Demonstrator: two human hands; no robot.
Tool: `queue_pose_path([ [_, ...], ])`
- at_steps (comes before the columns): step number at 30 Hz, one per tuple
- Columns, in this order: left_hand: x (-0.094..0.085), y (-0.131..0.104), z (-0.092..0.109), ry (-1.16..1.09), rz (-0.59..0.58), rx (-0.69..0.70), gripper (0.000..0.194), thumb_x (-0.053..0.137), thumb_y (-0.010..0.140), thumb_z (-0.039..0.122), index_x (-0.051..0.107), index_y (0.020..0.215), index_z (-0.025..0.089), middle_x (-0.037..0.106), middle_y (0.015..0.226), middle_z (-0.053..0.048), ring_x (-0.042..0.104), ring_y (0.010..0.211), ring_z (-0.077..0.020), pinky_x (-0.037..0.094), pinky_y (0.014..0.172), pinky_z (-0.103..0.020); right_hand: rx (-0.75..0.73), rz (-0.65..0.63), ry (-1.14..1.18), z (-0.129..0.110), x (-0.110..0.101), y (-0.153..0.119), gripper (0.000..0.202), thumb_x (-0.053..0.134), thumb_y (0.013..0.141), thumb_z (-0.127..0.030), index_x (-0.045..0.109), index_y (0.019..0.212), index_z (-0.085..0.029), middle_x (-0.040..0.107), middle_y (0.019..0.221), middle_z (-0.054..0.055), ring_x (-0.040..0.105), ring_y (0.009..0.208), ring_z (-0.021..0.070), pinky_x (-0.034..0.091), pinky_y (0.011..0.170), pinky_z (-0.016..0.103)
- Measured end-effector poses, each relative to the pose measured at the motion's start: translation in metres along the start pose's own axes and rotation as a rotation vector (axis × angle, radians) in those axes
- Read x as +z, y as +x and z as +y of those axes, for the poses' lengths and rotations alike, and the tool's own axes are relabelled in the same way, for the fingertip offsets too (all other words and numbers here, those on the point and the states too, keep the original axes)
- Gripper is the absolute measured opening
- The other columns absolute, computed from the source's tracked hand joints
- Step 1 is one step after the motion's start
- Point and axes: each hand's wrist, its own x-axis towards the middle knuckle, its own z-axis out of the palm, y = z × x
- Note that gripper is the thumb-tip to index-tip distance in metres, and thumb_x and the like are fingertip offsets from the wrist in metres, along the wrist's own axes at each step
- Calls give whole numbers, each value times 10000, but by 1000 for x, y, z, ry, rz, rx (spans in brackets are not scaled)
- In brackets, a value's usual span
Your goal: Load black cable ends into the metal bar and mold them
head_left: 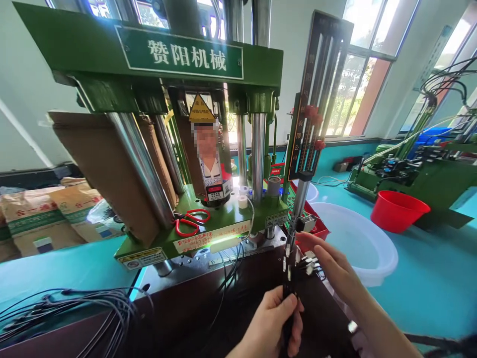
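My left hand [278, 315] is closed around a bunch of dark cables whose metal connector ends [288, 271] point up and away from me. Just right of these ends is my right hand [331, 261], its fingers stretched out and apart with nothing seen in them. Beyond the bunch, partly behind my right hand, more metal-ended connectors [311, 263] lie at the table's right edge. Several thin black cables [233, 268] hang from the front of a green press [204, 236] onto the dark tabletop [194, 311].
Red-handled scissors [188, 222] lie on the press ledge. Coiled black cables [108, 315] rest at the left. A white tub [385, 256] and red bucket [400, 211] stand on the floor at right. Paper sacks [32, 214] and a cardboard sheet [100, 164] are at left.
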Motion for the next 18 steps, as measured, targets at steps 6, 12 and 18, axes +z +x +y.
queue_pose_path([
  [6, 7, 6, -15, 1, 109, -58, 451, 541, 653, 599, 473, 704, 156, 425, 354, 66, 304, 226, -43, 207, 233, -150, 64, -530, -22, -33, 29, 17, 393, 381, 884, -450, 626, 1088, -221, 634, 1094, 47, 537, 1053, 235, 362, 952, 387],
  [12, 8, 9, -15, -83, 177, -68, 477, 578, 603, 599, 455, 727, 155, 440, 384, 65, 338, 243, -61, 255, 236, -175, -7, -716, -162, -18, 39, 11, 358, 341, 911, -359, 618, 1100, -234, 613, 1133, 27, 524, 1069, 212, 375, 941, 346],
  [18, 1, 12, -14, -86, 236, -32, 499, 612, 557, 604, 437, 731, 170, 441, 414, 77, 340, 265, -55, 239, 248, -181, 34, -702, -39, 0, 53, 13, 428, 294, 920, -375, 657, 1010, -165, 673, 981, 78, 600, 933, 218, 446, 834, 337],
])
